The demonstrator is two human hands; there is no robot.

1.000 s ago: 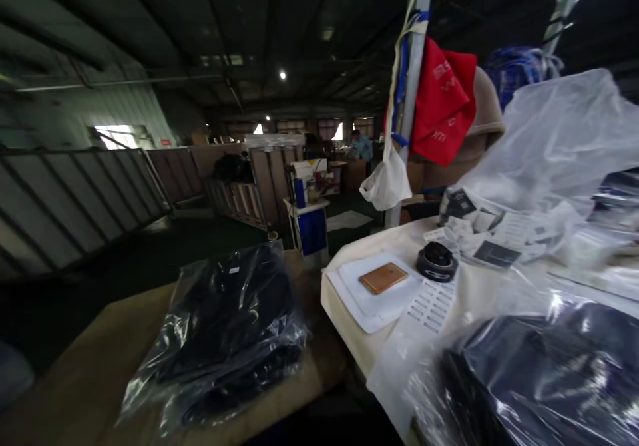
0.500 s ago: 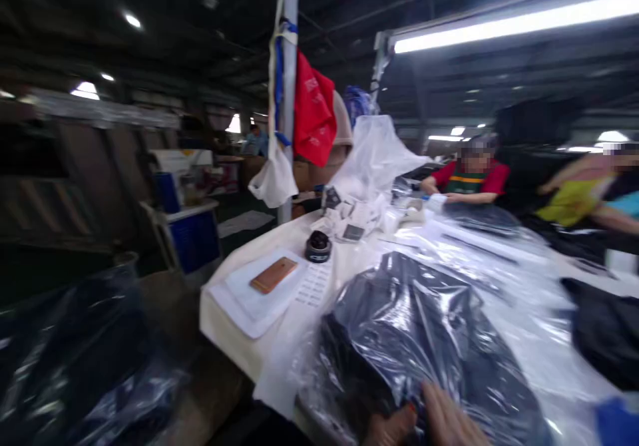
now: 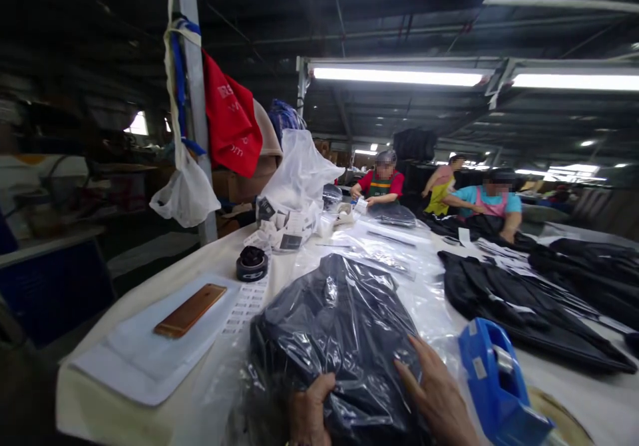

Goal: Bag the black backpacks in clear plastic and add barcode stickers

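- Head view: a table [image 3: 100, 413] with a pale cover fills most of the lower scene; everything below lies on it.
- Loose dark garments [image 3: 514, 299] spread over its right side, well apart from both hands.
- Bagged dark bundle [image 3: 344, 326], in clear, wrinkled plastic, lies at the near edge, directly before the person. The step in hand looks like squaring or steadying it.
- Blue tape dispenser [image 3: 492, 373] stands just beside the right hand, untouched.
- Right hand [image 3: 439, 386] rests on the bundle's right side, fingers extended, not curled around it.
- Left hand [image 3: 312, 409] lays its thumb on the near left part; its fingers are hidden, so I cannot tell whether it grips. The next move, I judge, calls for even pressure from both hands, since slick film could slide.
- Phone [image 3: 190, 311] lies on white sheets [image 3: 150, 379] to the left.
- Black tape roll [image 3: 251, 264] sits beyond the phone, near the bundle.
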